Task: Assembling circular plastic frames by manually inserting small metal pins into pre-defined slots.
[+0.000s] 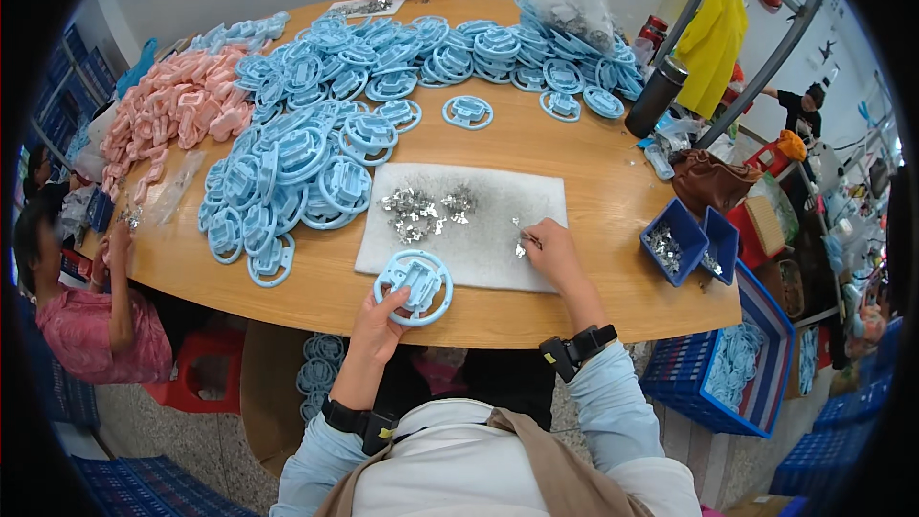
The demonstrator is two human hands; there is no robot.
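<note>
My left hand point(379, 324) grips a light blue round plastic part point(414, 289), a ring with a raised moulded middle, just over the front edge of a white foam mat point(488, 273). Over the mat's right side, my right hand point(553, 251) is closed in a pinch. Something thin shows at its fingertips, too small to make out. A few small silver metal pieces point(520, 251) lie right beside those fingertips. On the mat's left half sits a loose pile of similar metal pieces point(414, 215).
Heaps of light blue parts point(316, 134) and pink parts point(177, 105) cover the table's far and left sides. At right stand two blue bins point(674, 241) with metal pieces, a dark bottle point(657, 96) and a brown bag point(713, 180). Co-workers sit across and at left.
</note>
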